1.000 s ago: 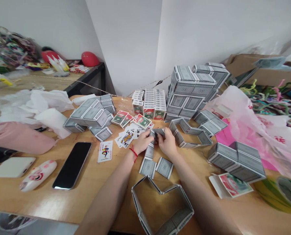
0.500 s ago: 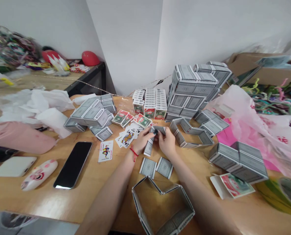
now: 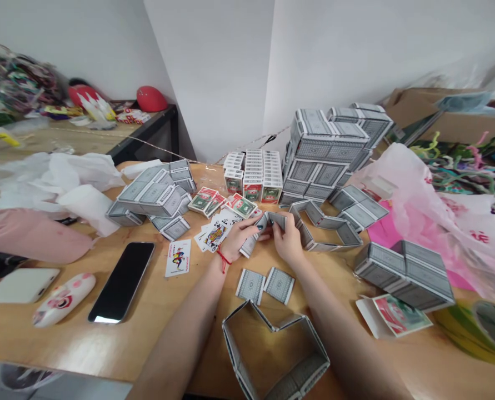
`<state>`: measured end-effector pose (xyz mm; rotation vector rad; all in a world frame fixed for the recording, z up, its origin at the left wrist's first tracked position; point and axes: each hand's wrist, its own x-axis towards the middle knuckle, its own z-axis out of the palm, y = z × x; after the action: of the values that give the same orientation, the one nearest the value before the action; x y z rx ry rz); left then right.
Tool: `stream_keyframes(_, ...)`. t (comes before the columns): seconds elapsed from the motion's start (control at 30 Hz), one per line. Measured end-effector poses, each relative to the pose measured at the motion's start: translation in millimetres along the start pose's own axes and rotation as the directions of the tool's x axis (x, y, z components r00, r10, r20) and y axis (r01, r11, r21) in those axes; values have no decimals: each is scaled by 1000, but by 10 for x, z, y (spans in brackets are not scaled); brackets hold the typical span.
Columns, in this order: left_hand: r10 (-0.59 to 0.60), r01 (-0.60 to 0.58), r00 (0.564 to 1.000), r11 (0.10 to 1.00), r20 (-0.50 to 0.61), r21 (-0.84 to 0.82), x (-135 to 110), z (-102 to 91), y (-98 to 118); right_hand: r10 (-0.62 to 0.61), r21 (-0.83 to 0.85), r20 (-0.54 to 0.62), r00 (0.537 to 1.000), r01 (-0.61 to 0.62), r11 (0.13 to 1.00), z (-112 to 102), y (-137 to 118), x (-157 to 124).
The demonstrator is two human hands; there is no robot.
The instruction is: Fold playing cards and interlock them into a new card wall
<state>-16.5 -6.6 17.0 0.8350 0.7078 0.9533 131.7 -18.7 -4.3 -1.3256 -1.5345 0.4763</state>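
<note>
My left hand point(image 3: 238, 240), with a red string bracelet on its wrist, is closed on a strip of folded playing cards point(image 3: 249, 245) with grey patterned backs. At the strip's other end, my right hand point(image 3: 288, 240) pinches the upright part between thumb and fingers. The strip bends at an angle between both hands. Just below lie two separate folded cards point(image 3: 250, 286), point(image 3: 279, 285) side by side, backs up. Nearest me stands a heart-shaped frame of folded cards point(image 3: 320, 355), between my forearms. Another open card frame point(image 3: 334, 244) stands right of my right hand.
Stacked card blocks point(image 3: 322, 147) rise at the back right, beside card boxes point(image 3: 253, 172). More card blocks stand left point(image 3: 151, 191) and right point(image 3: 409, 275). Loose face-up cards point(image 3: 216, 236), a phone point(image 3: 122, 283), a white case point(image 3: 66, 300) and green-yellow tape point(image 3: 476, 328) lie about.
My hands have tilted the card strip, its lower end swinging slightly left. My right fingers have shifted their grip along its upper part. The other things lie as before.
</note>
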Motion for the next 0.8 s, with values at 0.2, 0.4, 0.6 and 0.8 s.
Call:
stream_keyframes(0.2, -14, 14, 1000, 1000, 17, 10, -5, -41, -1, -16, 25, 32, 999, 16, 1000, -2, -23, -5)
stream_keyframes(0.4, 76, -52, 992, 972, -101, 229, -12, -50, 27, -21, 34, 67, 998, 19, 999, 2, -31, -20)
stream_keyframes(0.6, 81, -62, 994, 972, -78, 226, -12, -28, 35, -2, 21, 91, 996, 1, 1000, -6, -43, -30)
stream_keyframes(0.8, 50, -47, 999, 982, -9, 183, -53, 49, 40, 28, 15, 18, 999, -28, 999, 14, -24, -34)
